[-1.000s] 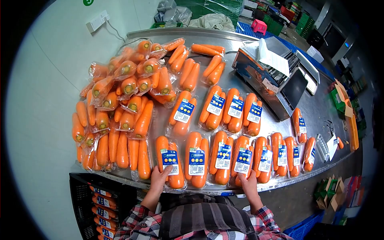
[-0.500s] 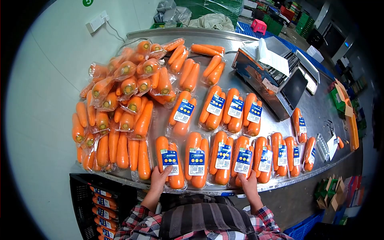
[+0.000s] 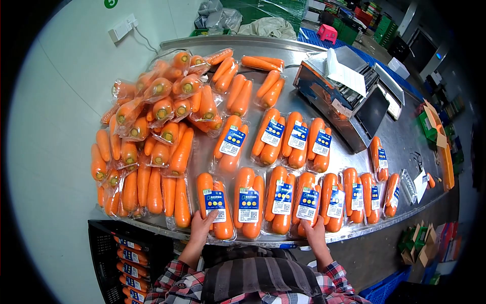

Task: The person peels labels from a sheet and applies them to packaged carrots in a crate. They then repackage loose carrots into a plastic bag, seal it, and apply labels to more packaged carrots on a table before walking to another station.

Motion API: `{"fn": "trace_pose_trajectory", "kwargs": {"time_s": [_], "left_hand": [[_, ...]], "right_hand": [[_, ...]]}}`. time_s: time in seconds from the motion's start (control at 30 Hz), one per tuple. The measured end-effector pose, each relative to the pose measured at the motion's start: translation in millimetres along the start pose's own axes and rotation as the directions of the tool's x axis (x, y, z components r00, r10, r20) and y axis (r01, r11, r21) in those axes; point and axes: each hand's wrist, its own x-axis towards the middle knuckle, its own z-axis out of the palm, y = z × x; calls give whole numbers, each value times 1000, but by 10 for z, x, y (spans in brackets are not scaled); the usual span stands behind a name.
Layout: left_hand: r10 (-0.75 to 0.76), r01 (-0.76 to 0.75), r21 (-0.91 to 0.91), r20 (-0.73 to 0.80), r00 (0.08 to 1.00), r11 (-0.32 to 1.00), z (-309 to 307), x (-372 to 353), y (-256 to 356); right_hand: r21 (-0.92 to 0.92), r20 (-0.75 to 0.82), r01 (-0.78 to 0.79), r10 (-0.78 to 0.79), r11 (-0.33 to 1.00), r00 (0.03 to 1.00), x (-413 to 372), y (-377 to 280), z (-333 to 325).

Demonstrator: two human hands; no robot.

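My left hand (image 3: 202, 226) is at the front edge of the metal table, its thumb on the lower left of a labelled carrot pack (image 3: 223, 229). My right hand (image 3: 315, 232) touches the bottom of another labelled carrot pack (image 3: 306, 183), its thumb near the label. The undersides of both hands' grips are partly hidden. Between them lie two more labelled packs, one of them a carrot pack (image 3: 245, 177) beside the left one. A second row of labelled packs (image 3: 273, 117) lies behind. Unlabelled bagged carrots (image 3: 162, 109) are heaped at the left.
A labelling machine (image 3: 324, 96) stands at the back right of the metal table (image 3: 202, 44). A black crate (image 3: 101, 253) with labelled packs stands below the table at the left. Clear plastic trays (image 3: 408, 186) lie at the right.
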Motion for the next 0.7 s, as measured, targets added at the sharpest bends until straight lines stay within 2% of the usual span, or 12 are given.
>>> {"fn": "trace_pose_trajectory", "kwargs": {"time_s": [0.37, 0.53, 0.7], "left_hand": [[-20, 20, 17, -21, 1000, 1000, 22, -12, 39], [-15, 15, -49, -2, 1000, 999, 20, 3, -1], [-29, 29, 8, -21, 999, 1000, 44, -20, 80]], "right_hand": [[5, 7, -1, 1, 1000, 1000, -41, -113, -16], [0, -11, 34, -34, 999, 999, 26, 46, 14], [33, 27, 1, -2, 999, 1000, 2, -43, 2]]}}
